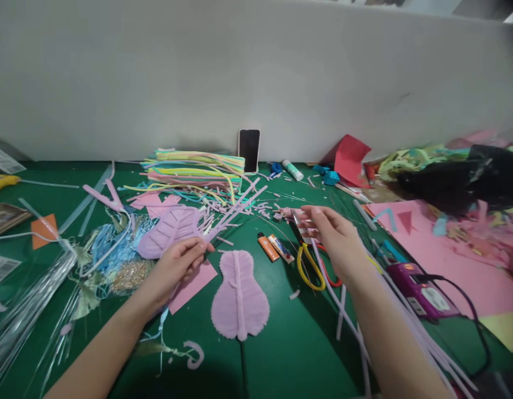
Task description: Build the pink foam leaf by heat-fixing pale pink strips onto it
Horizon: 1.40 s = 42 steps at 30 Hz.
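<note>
My left hand (pixel 179 265) is closed in a pinch on a bundle of lilac pipe cleaners (pixel 235 208) that slant up to the right over the green table (pixel 298 343). A lilac leaf shape (pixel 168 228) lies just above that hand. A second lilac leaf shape (pixel 239 296) on a thin stem lies flat between my arms. My right hand (pixel 335 238) hovers with fingers curled, and a lilac pipe cleaner (pixel 323 266) runs from under its fingers down along my forearm. Yellow-handled scissors (pixel 308 257) lie just left of that hand, beside two lighters (pixel 275 247).
A stack of coloured pipe cleaners (pixel 198 169) sits at the back, with a phone (pixel 249 149) leaning on the wall and a glue stick (pixel 293 170). Pink paper sheets (pixel 447 249), a purple glue gun (pixel 422 291) and paper scraps crowd the right. Cellophane and trimmings (pixel 35 288) cover the left.
</note>
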Each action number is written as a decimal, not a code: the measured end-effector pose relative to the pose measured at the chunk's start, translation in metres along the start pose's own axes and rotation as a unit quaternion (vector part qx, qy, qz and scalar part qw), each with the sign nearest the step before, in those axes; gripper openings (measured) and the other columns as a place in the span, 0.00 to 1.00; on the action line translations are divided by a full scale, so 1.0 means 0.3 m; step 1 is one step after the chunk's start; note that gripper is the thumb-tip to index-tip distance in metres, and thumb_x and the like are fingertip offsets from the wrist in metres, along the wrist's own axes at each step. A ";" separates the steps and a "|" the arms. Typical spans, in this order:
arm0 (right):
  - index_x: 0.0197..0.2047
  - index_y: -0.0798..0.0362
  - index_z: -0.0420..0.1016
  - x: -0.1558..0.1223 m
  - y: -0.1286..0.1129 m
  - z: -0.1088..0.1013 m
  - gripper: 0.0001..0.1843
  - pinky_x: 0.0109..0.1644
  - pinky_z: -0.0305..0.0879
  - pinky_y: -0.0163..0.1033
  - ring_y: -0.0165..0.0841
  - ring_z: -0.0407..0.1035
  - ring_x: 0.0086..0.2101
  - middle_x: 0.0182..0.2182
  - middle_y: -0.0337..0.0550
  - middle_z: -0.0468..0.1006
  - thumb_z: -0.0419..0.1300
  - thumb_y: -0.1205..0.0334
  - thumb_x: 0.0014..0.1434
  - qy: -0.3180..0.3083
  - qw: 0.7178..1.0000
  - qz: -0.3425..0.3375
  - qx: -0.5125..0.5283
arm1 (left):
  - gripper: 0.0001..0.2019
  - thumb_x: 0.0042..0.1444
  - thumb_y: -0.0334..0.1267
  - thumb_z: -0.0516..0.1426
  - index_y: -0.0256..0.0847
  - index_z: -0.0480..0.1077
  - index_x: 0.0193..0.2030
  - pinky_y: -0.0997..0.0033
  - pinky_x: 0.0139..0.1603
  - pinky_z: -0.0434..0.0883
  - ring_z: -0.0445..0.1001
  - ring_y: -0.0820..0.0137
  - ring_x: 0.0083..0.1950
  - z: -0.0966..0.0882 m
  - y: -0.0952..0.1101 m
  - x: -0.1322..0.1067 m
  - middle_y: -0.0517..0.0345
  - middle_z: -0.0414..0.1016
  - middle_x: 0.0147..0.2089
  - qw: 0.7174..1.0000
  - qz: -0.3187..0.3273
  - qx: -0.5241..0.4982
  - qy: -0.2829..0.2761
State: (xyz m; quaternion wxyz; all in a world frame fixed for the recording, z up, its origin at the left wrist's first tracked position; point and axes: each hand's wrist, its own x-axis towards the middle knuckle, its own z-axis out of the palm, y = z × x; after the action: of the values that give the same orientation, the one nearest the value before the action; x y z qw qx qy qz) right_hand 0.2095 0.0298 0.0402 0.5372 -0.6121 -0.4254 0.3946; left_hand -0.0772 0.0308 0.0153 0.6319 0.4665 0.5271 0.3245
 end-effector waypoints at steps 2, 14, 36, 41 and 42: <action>0.37 0.51 0.76 -0.013 0.022 -0.018 0.18 0.33 0.66 0.37 0.34 0.71 0.32 0.33 0.44 0.79 0.59 0.44 0.54 0.014 0.996 -0.025 -0.084 | 0.17 0.54 0.51 0.58 0.36 0.71 0.39 0.83 0.16 0.44 0.47 0.83 0.17 -0.002 -0.003 0.003 0.70 0.53 0.20 1.000 0.007 -0.010 0.017; 0.38 0.53 0.77 -0.065 0.158 0.084 0.14 0.41 0.64 0.43 0.40 0.70 0.36 0.34 0.49 0.76 0.53 0.55 0.62 -0.115 0.870 -0.168 -0.450 | 0.14 0.55 0.45 0.59 0.40 0.65 0.43 0.85 0.15 0.44 0.46 0.84 0.16 -0.016 0.002 0.005 0.71 0.59 0.19 0.996 0.030 -0.062 0.065; 0.45 0.61 0.70 -0.093 0.215 0.189 0.14 0.40 0.62 0.47 0.45 0.65 0.37 0.39 0.57 0.73 0.47 0.63 0.66 -0.004 0.810 -0.272 -0.520 | 0.11 0.55 0.41 0.61 0.40 0.65 0.40 0.84 0.16 0.43 0.47 0.85 0.16 -0.033 -0.020 0.011 0.71 0.59 0.20 0.991 0.032 -0.120 0.046; 0.48 0.57 0.68 -0.109 0.179 0.195 0.21 0.37 0.63 0.40 0.37 0.69 0.34 0.35 0.50 0.75 0.38 0.56 0.68 -0.041 0.928 -0.222 -0.295 | 0.10 0.55 0.41 0.61 0.40 0.65 0.38 0.84 0.15 0.43 0.46 0.85 0.16 -0.026 -0.015 0.009 0.70 0.59 0.20 0.992 0.018 -0.121 0.043; 0.45 0.55 0.69 -0.113 0.171 0.197 0.22 0.34 0.61 0.38 0.35 0.68 0.31 0.32 0.46 0.74 0.38 0.54 0.68 -0.054 0.948 -0.184 -0.252 | 0.10 0.55 0.41 0.61 0.40 0.65 0.37 0.84 0.15 0.43 0.46 0.85 0.16 -0.023 -0.013 0.008 0.70 0.59 0.20 0.992 0.016 -0.121 0.042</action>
State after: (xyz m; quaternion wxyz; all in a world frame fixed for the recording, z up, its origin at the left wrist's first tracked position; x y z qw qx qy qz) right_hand 0.1478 0.0136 -0.0163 0.4050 -0.6165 -0.6447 0.2006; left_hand -0.0837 0.0333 0.0108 0.6556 0.3809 0.5022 0.4158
